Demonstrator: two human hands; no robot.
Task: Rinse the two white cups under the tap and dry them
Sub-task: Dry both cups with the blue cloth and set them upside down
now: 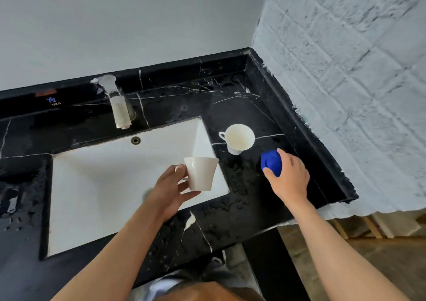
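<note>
My left hand (171,189) holds a white cup (201,174) by its handle, upright over the right edge of the white sink (96,185). A second white cup (238,138) stands on the black marble counter (249,208) to the right of the sink, handle to the left. My right hand (289,176) grips a blue cloth (271,162) that lies on the counter just right of that cup. The tap (118,107) rises behind the sink, and no water stream shows under it.
Water drops lie on the counter around the sink. A black upstand runs along the grey wall at the back and the white brick wall (345,81) at the right. The counter ends at the right front, with wooden floor below.
</note>
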